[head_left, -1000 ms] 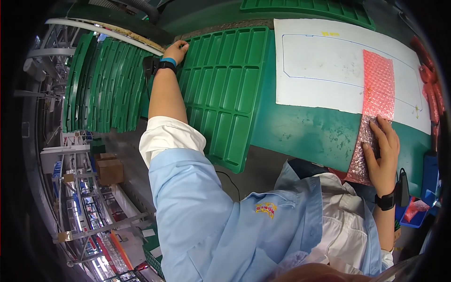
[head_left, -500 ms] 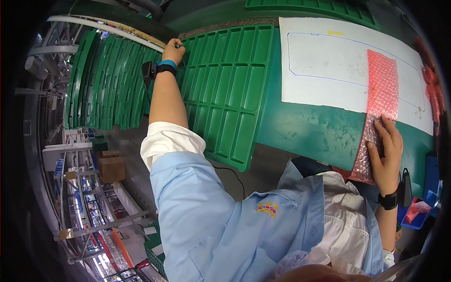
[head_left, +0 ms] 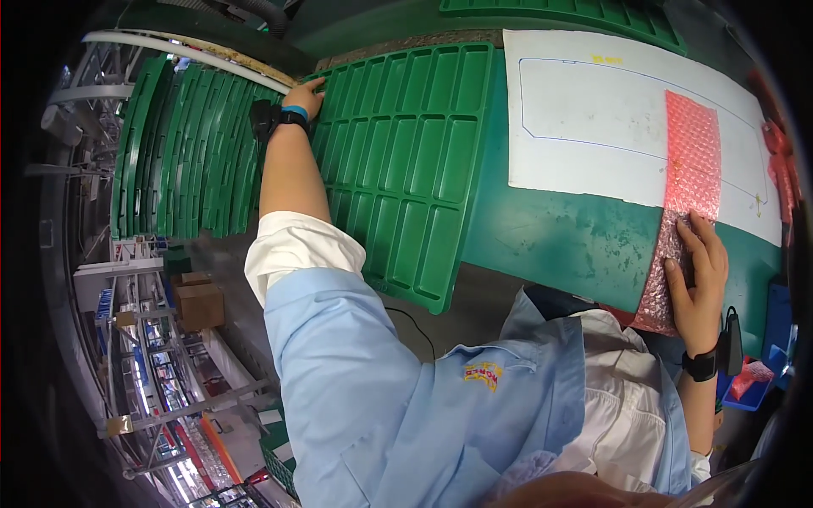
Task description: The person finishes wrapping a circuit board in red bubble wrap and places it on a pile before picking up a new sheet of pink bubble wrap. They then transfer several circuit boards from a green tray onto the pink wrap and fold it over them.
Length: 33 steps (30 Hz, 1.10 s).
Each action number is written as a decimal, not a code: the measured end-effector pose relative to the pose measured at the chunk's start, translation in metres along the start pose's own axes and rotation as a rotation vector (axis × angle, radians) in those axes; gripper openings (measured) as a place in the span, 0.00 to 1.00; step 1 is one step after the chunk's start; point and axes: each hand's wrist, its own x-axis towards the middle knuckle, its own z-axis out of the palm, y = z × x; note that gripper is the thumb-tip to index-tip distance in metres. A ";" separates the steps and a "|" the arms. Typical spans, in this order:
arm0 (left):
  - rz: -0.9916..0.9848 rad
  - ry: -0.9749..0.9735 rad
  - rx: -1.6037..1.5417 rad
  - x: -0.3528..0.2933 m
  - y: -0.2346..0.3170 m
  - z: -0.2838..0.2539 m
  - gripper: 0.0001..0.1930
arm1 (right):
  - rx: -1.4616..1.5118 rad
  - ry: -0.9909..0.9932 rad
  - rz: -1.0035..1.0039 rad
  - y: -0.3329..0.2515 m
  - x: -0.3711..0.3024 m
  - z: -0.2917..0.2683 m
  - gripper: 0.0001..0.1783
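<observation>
My left hand [head_left: 304, 98] is stretched out to the far left corner of a green compartment tray [head_left: 398, 169]. One finger reaches over the tray's rim and the others are partly hidden; I see nothing in that hand. My right hand [head_left: 701, 288] lies on a strip of pink bubble wrap [head_left: 693, 152] with its fingers spread. The strip runs from a white board [head_left: 593, 110] down over the near edge of the green table [head_left: 567, 241]. Blue lines are drawn on the board.
Several green trays [head_left: 182, 148] stand stacked left of my left forearm. Another green tray [head_left: 567, 21] lies at the far side. On the right are a blue bin [head_left: 749, 385] with pink wrap and more pink wrap [head_left: 781, 161]. A cardboard box [head_left: 199, 305] sits at lower left.
My left hand has shifted slightly left and down, and its curled fingers have loosened, one now extended. A small dark thing seen at those fingers no longer shows. My right hand has barely moved.
</observation>
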 end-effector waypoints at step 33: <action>-0.113 -0.283 -0.036 0.028 -0.020 -0.011 0.25 | -0.009 -0.011 0.064 0.000 0.000 0.004 0.23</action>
